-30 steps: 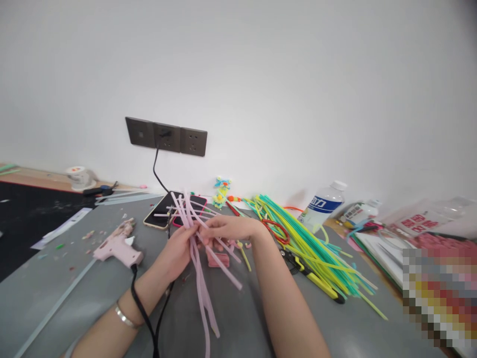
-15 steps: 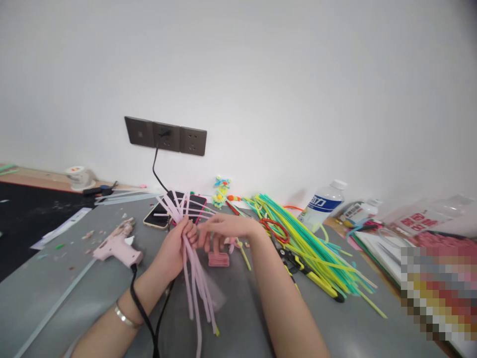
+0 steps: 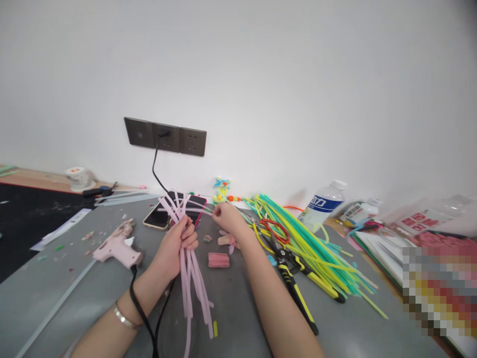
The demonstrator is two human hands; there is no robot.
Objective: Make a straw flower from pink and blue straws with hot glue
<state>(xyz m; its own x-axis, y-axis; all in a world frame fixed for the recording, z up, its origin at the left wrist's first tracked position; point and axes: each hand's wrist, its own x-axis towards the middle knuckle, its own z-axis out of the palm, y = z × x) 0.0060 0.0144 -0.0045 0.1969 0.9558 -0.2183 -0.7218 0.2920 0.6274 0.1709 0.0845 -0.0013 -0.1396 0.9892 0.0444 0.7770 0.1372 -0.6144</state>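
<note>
My left hand (image 3: 181, 243) is wrapped round a bundle of pale pink strips (image 3: 196, 283), whose short ends fan out above the fist and whose long ends hang toward me. Farther right, my right hand (image 3: 222, 215) is closed in a pinch at the end of a thin pale strip (image 3: 199, 207) that lies across the phones (image 3: 158, 219). What its fingertips hold is too small to name for certain. A folded pink piece (image 3: 218, 260) rests between my forearms, with small pink pieces (image 3: 225, 240) behind it.
A pink glue gun (image 3: 119, 248) with a black cable lies left. Yellow-handled pliers (image 3: 294, 283) lie right, beside yellow and green strips (image 3: 309, 238). A bottle (image 3: 322, 205) leans near the wall. Behind my right hand is a small colourful figure (image 3: 222, 186).
My right hand has moved up and away from my left hand, and its fingers have closed. The pink strips hang slightly farther left, and a small yellow piece now shows apart from their ends.
</note>
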